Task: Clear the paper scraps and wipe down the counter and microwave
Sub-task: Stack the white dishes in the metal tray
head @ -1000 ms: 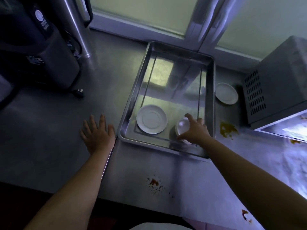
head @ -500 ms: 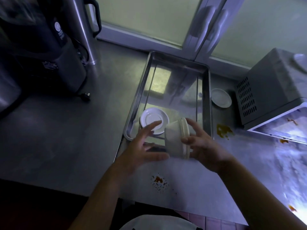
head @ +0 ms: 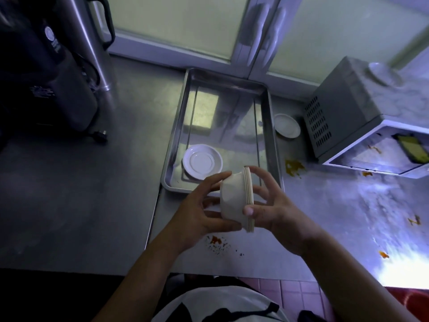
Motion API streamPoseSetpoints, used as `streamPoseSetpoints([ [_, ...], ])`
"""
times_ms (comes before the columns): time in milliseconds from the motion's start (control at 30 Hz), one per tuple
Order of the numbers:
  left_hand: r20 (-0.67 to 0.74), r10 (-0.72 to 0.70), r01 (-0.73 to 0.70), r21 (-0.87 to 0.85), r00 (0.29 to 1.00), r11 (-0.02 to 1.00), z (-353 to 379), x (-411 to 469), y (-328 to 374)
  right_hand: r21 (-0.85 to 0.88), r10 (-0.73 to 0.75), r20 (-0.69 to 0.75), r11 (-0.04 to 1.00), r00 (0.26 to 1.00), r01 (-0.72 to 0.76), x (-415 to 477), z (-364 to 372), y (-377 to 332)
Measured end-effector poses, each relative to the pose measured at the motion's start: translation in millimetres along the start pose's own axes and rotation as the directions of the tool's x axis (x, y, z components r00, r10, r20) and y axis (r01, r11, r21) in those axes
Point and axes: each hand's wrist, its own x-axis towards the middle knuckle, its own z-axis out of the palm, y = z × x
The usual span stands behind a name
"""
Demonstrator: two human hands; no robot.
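— Steel bench is spattered orange, and the microwave standing at its right end is stained too. What first?

— Free your hands. Above the tray, the stack of bowls lies sideways: your left grip cups its base, your right grip pinches the rims. Turn it upright and lower it beside the saucer, clear of the spill.

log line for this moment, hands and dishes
left hand: holds stack of bowls at base | right hand: grips its rims | tray: one saucer | counter: orange stains
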Motion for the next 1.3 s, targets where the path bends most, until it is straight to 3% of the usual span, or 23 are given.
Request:
streamPoseSetpoints([
  [133,-0.012,0.006,-0.006,0.009,1.000,1.000,1,2,-6,0.030,0.043,0.011,0.999,0.999,-0.044,5,-2,2],
  [233,-0.051,-0.065,0.065,0.004,0.997,0.998,1,4,-16,-0.026,0.098,0.022,0.995,0.995,-0.098,25,-11,8],
  [333,-0.190,-0.200,0.226,0.124,0.961,0.966,-3,6,-27,-0.273,0.115,-0.193,0.948,0.974,-0.166,67,-30,18],
  [433,-0.366,-0.169,0.304,0.351,0.915,0.886,-18,5,-38,-0.530,-0.036,-0.410,0.823,0.911,-0.206,118,-68,33],
  [533,-0.348,-0.147,0.339,0.591,0.926,0.732,-26,8,-46,-0.727,-0.024,-0.426,0.604,0.904,-0.326,155,-101,49],
  [667,-0.343,-0.235,0.405,0.858,0.910,0.315,-20,27,-62,-0.847,-0.049,-0.334,0.453,0.941,-0.277,186,-109,60],
  [733,-0.364,-0.253,0.421,0.876,0.897,0.234,-16,38,-70,-0.863,-0.064,-0.321,0.431,0.945,-0.264,197,-111,63],
  [833,-0.378,-0.263,0.432,0.881,0.888,0.192,-8,49,-77,-0.881,-0.049,-0.292,0.401,0.955,-0.249,203,-119,65],
  [900,-0.390,-0.234,0.436,0.879,0.891,0.193,-1,56,-81,-0.880,-0.052,-0.256,0.427,0.965,-0.210,204,-128,63],
  [967,-0.405,-0.194,0.441,0.873,0.893,0.208,9,67,-85,-0.818,-0.126,-0.303,0.543,0.945,-0.190,204,-148,55],
  [1033,-0.432,-0.167,0.461,0.859,0.886,0.223,19,84,-89,-0.713,-0.210,-0.414,0.679,0.886,-0.173,207,-181,41],
  [1100,-0.483,-0.152,0.506,0.829,0.863,0.240,28,105,-94,-0.639,-0.240,-0.526,0.744,0.816,-0.193,212,-224,28],
  [1167,-0.546,-0.124,0.558,0.791,0.829,0.250,34,125,-99,-0.635,-0.225,-0.577,0.728,0.785,-0.258,220,-269,20],
  [1300,-0.640,-0.093,0.646,0.751,0.763,0.134,37,151,-117,-0.643,-0.098,-0.531,0.694,0.842,-0.325,252,-333,16],
])
